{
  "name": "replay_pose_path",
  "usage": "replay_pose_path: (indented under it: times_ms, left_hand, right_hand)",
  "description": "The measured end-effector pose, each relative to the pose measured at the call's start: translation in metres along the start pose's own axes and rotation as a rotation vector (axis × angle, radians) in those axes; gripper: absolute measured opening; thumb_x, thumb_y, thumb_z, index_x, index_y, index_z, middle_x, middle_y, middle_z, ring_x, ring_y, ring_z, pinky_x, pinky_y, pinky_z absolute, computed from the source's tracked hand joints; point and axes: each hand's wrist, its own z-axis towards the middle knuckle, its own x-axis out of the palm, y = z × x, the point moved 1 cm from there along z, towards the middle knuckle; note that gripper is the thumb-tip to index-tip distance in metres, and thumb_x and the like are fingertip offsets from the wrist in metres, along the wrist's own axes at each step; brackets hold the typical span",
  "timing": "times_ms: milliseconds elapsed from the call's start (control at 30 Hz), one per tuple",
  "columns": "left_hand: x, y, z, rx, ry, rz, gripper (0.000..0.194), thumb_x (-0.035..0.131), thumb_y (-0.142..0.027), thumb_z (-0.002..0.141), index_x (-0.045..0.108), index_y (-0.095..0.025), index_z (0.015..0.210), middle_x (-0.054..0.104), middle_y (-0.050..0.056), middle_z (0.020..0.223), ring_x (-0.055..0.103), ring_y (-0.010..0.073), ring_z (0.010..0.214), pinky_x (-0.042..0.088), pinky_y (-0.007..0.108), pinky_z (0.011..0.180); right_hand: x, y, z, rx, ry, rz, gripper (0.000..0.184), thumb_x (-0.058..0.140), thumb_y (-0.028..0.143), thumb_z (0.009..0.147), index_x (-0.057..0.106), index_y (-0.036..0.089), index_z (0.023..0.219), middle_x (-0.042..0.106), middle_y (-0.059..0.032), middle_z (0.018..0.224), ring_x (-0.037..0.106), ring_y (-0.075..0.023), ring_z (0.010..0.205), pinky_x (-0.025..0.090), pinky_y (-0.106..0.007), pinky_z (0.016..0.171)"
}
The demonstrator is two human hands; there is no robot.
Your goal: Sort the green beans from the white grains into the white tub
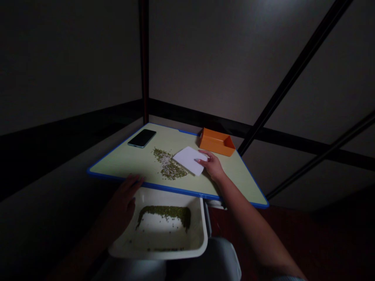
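Observation:
My right hand (211, 164) grips a flat white scraper-like piece (189, 159), thumb on top, low over the table. Just left of its edge lies a scattered patch of small green beans (168, 166) mixed with paler bits. At the table's near edge my left hand (128, 191) rests with fingers stretched out, holding nothing, by the left rim of a white basin (202, 234). More green beans (172, 212) are heaped along the far side of the basin floor, and a few lie loose near its front.
The pale tabletop (234, 179) has a blue rim. A phone (142, 138) lies at its back left, and an orange open box (216, 142) stands at the back right. Dark wall panels (199, 62) close in behind the table. The basin sits under the near edge, above my lap.

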Motion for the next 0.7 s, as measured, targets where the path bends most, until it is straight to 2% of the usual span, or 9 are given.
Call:
replay_pose_path:
  times_ms: [100,267,400,533,600,700]
  left_hand:
    - [0.0,0.0,0.0,0.011,-0.002,0.012,0.056,0.036,-0.025,0.086,0.052,-0.022,0.14,0.047,0.005,0.149,0.041,0.0282,0.138,0.035,0.045,0.114]
    - [-0.001,0.0,-0.001,0.026,-0.001,0.034,0.056,0.036,-0.024,0.087,0.05,-0.023,0.141,0.044,0.003,0.15,0.04,0.0268,0.139,0.034,0.042,0.115]
    - [0.0,0.0,-0.003,0.019,-0.004,0.045,0.056,0.035,-0.025,0.088,0.049,-0.022,0.142,0.043,0.004,0.152,0.039,0.0282,0.139,0.034,0.045,0.115]
    - [-0.001,-0.001,-0.005,0.014,0.014,0.05,0.056,0.035,-0.025,0.09,0.046,-0.024,0.145,0.041,0.005,0.153,0.038,0.0289,0.14,0.034,0.048,0.115]
    - [-0.002,-0.004,-0.006,0.009,0.008,0.052,0.055,0.035,-0.025,0.092,0.044,-0.025,0.146,0.04,0.005,0.154,0.036,0.0282,0.141,0.034,0.047,0.115]
    - [-0.004,-0.008,-0.007,0.005,0.014,0.062,0.055,0.035,-0.024,0.093,0.04,-0.027,0.148,0.038,0.004,0.154,0.035,0.0274,0.142,0.034,0.047,0.115]
  right_hand:
    - [-0.002,0.001,-0.002,-0.054,-0.015,-0.014,0.073,0.084,0.035,0.054,0.057,0.02,0.12,0.07,-0.0005,0.075,0.064,-0.0176,0.067,0.05,-0.031,0.063]
    - [-0.011,0.007,0.0,-0.161,-0.04,-0.049,0.046,0.081,0.036,0.057,0.059,0.021,0.095,0.067,-0.0014,0.082,0.06,-0.0165,0.071,0.047,-0.029,0.065]
    - [-0.015,0.018,0.007,-0.149,0.094,-0.087,0.041,0.079,0.038,0.061,0.057,0.022,0.091,0.059,0.0029,0.073,0.052,-0.013,0.063,0.04,-0.025,0.057]
    - [-0.007,0.026,0.016,-0.131,0.317,-0.194,0.039,0.08,0.037,0.062,0.059,0.021,0.091,0.057,0.0032,0.073,0.052,-0.0127,0.065,0.038,-0.023,0.057]
    - [-0.003,0.027,0.018,-0.122,0.368,-0.218,0.041,0.079,0.038,0.065,0.06,0.02,0.096,0.059,0.0018,0.077,0.053,-0.0132,0.067,0.039,-0.024,0.058]
    - [-0.006,0.027,0.015,-0.174,0.37,-0.264,0.035,0.075,0.036,0.071,0.061,0.019,0.099,0.061,-0.0013,0.085,0.055,-0.0148,0.073,0.041,-0.026,0.062]
